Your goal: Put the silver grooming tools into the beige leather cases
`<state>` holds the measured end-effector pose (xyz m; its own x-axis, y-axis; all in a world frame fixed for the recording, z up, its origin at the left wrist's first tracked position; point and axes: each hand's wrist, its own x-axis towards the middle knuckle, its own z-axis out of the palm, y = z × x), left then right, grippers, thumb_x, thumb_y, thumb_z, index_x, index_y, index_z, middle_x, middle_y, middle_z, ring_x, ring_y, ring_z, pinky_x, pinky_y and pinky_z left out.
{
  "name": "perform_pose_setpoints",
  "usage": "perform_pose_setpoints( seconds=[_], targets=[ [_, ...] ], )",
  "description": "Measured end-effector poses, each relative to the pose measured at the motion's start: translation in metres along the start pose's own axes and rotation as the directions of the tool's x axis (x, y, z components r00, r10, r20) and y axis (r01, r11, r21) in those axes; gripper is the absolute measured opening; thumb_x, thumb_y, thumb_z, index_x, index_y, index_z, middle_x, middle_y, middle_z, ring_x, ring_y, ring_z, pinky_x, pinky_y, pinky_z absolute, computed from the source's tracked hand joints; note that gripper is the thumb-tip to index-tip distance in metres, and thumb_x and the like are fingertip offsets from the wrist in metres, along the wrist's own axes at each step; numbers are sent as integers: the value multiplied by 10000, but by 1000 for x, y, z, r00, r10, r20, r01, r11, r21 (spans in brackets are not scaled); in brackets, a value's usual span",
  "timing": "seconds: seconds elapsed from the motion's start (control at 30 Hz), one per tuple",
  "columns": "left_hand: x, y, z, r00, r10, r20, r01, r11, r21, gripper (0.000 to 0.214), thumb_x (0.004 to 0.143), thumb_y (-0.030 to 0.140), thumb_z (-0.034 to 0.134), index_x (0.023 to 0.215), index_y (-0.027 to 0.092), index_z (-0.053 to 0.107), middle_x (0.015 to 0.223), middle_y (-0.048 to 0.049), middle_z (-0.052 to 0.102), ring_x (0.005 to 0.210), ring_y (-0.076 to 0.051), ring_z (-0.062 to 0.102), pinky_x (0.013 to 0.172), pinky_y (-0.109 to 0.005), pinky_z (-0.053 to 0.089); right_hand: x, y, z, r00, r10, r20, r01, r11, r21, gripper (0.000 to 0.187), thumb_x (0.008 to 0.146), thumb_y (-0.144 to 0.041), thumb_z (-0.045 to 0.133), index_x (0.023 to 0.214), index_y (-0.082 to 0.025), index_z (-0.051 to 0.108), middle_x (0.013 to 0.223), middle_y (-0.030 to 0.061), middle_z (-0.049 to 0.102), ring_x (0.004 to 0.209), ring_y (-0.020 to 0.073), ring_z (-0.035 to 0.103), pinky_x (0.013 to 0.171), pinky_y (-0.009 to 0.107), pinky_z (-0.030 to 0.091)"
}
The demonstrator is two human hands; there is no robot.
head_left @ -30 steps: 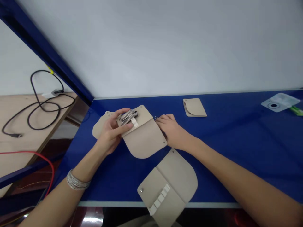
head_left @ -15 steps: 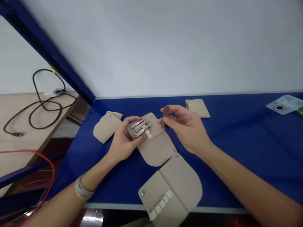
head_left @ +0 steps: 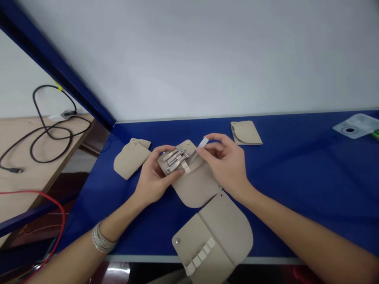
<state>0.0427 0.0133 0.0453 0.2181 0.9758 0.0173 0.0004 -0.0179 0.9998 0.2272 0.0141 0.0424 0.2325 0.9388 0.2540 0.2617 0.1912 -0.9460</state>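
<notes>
LEFT HAND [head_left: 155, 176]: fingers curled, gripping beige leather manicure case [head_left: 197, 189] | RIGHT HAND [head_left: 227, 163]: thumb and fingers pinching slim metal file [head_left: 199, 150] (tip glinting pale) | POSITION: file just beside nail clippers [head_left: 174, 161], over case

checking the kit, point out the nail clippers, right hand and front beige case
nail clippers [head_left: 174, 161], head view, middle clipper's body
right hand [head_left: 227, 165], head view, back of hand
front beige case [head_left: 227, 232], head view, curved flap

Apparently 3 nail clippers [head_left: 174, 161] on the central pouch [head_left: 197, 189], another pouch [head_left: 226, 225] just before it.
</notes>
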Motion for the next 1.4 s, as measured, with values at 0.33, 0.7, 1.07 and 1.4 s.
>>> perform_pose_setpoints(
  seconds=[0.33, 0.7, 1.07, 1.4],
  targets=[
    [3, -3, -7, 996, -74, -53, 66, 989, -135, 510, 700, 261, 782, 1153, 199, 555, 1083, -60, 661, 949, -195, 645, 799, -275, 530, -12, -5, 5, 957, -286, 52, 287, 906, -311, 171, 812, -365, 675, 882, -208, 683, 915, 73, 669, 835, 205, 619, 726, 340, 508],
    [32, 24, -49, 931, 12, -364, -145, 929, -340, 413, 639, 41, 687, 1031, 170, 657, 903, -10, 703, 776, -134, 635, 649, -206, 516, 39, 30, -22, 904, -291, 313, 415, 773, -481, 250, 876, -279, 580, 1088, -218, 698, 1117, 99, 672, 1005, 265, 603, 858, 428, 456],
    [34, 15, -43, 920, -147, -364, 14, 939, -344, 380, 604, 142, 675, 984, 160, 668, 869, -24, 684, 682, -142, 608, 567, -226, 474, 54, 25, 4, 651, -216, 728, 711, 510, -484, 211, 891, -140, 486, 926, -155, 694, 1150, 141, 604, 1010, 275, 489, 820, 392, 326],
    [33, 5, -43, 935, -144, -324, 66, 968, -241, 412, 643, 201, 693, 1052, 181, 649, 952, -31, 679, 764, -172, 637, 633, -262, 515, 62, 16, -25, 736, -300, 607, 564, 768, -303, 249, 910, -139, 427, 1036, -181, 637, 930, 87, 629, 849, 213, 539, 794, 368, 409]
  ],
)
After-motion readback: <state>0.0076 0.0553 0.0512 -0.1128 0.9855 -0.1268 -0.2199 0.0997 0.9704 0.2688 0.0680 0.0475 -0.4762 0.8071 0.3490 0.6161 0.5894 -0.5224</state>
